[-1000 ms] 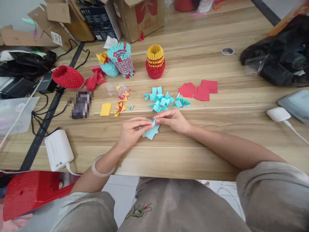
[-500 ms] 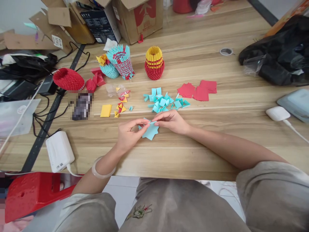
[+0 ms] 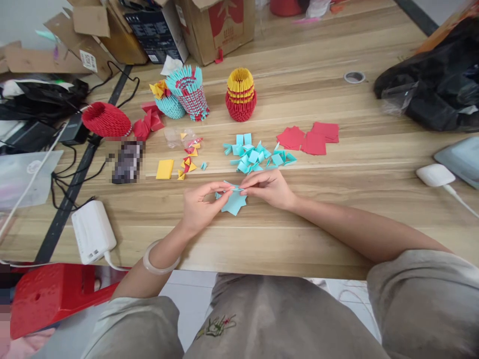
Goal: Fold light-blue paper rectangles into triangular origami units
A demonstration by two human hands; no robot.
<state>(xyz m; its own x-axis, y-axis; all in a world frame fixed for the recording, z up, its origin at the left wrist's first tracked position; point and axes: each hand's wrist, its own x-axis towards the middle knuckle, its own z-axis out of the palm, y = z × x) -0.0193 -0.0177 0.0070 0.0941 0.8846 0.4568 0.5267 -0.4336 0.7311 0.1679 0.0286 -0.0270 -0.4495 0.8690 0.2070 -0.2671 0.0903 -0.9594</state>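
Note:
My left hand (image 3: 204, 204) and my right hand (image 3: 270, 190) meet near the table's front edge. Between their fingertips they pinch a small light-blue paper piece (image 3: 237, 189), its folds partly hidden by the fingers. Below it, on the wood, lies a stack of light-blue paper sheets (image 3: 234, 203) fanned into a star-like outline. Just beyond my right hand is a pile of folded light-blue paper pieces (image 3: 251, 155). One small blue folded piece (image 3: 203, 166) lies apart, left of that pile.
Red paper squares (image 3: 314, 138) lie right of the blue pile, a yellow paper stack (image 3: 164, 169) to the left. Folded-paper vases, one yellow and red (image 3: 241, 94), one blue and red (image 3: 190, 94), stand behind. A white power bank (image 3: 93, 232) sits front left, a tape roll (image 3: 354, 77) back right.
The camera view has shifted slightly. Both hands keep their pinch in nearly the same place, and the small paper piece between the fingertips shows a little more.

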